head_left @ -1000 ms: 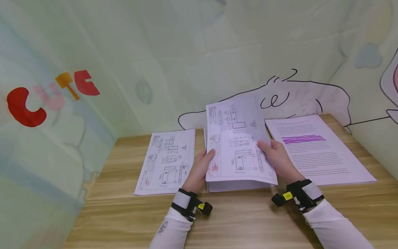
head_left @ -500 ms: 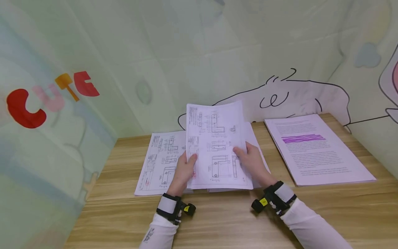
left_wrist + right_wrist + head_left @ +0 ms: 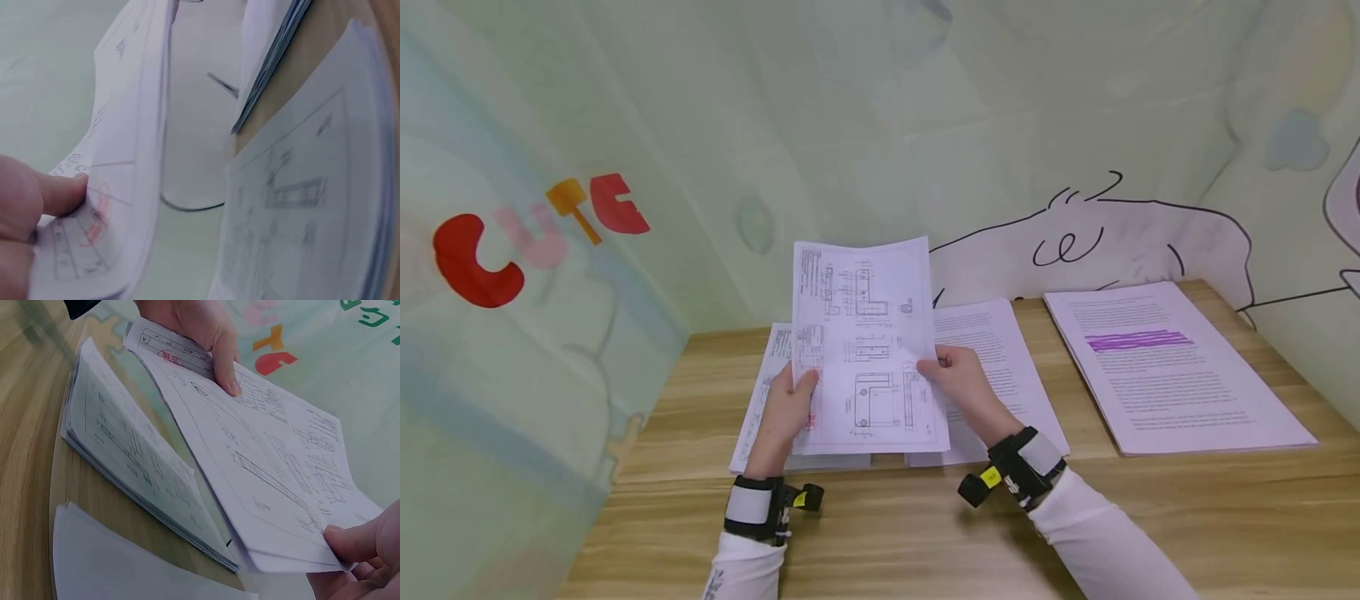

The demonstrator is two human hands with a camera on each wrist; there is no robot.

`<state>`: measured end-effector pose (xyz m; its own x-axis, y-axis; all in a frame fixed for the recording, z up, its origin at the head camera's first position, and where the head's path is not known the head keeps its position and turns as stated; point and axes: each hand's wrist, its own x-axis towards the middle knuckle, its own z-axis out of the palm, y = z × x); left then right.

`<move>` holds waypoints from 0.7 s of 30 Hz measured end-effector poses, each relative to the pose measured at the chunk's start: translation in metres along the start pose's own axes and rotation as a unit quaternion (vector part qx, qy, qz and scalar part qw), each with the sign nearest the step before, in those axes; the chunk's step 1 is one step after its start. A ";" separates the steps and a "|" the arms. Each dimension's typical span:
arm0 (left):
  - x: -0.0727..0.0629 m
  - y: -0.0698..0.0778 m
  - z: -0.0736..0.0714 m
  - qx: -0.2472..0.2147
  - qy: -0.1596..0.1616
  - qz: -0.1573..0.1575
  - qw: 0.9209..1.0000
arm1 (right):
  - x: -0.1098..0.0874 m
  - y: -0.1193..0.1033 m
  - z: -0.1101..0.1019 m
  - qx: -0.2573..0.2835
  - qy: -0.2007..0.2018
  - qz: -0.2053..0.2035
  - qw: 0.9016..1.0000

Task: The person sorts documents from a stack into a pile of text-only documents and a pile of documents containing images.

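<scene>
Both hands hold up a thin stack of drawing sheets (image 3: 868, 350), printed with technical drawings and a small red stamp near the lower left. The left hand (image 3: 784, 412) grips its left edge, thumb on the front face. At the right edge the right hand (image 3: 966, 383) pinches it, thumb also in front. In the right wrist view the held sheets (image 3: 250, 469) bow slightly, raised above the table. Beneath and behind them, partly hidden, lies another pile of drawings (image 3: 756, 425) on the left. A text-printed stack (image 3: 1000, 358) lies to the right, partly covered by the held sheets in the head view.
A thicker text stack (image 3: 1172, 375) with purple marker lines lies at the right of the wooden table (image 3: 880, 533). A printed cloth backdrop (image 3: 850, 150) with cartoon outlines and coloured letters rises behind and at the left. Each wrist wears a black strap with a small camera.
Both hands have carried the drawing sheets leftward, from over the middle stack to over the left pile. The text page of the middle stack has come into view.
</scene>
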<state>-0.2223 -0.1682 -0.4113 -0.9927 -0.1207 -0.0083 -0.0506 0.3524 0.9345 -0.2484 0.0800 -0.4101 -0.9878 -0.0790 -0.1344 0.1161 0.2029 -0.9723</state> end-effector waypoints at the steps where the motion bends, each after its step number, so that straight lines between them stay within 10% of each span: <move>1: -0.001 0.000 -0.006 0.010 0.001 -0.003 1.000 | 0.001 -0.001 0.005 0.000 0.003 -0.005 1.000; 13: -0.007 -0.024 -0.059 0.119 0.041 -0.036 0.991 | 0.010 0.002 0.062 -0.069 -0.052 -0.045 0.995; 21: 0.003 -0.047 -0.068 0.171 0.071 -0.044 0.982 | 0.017 0.018 0.090 -0.178 -0.026 -0.092 0.979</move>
<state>-0.2152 -0.2480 -0.4313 -0.9587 -0.2842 -0.0102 -0.1925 0.6223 0.7587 -0.2542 -0.0058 -0.4473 -0.9809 -0.1937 0.0189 -0.1167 0.5075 -0.8537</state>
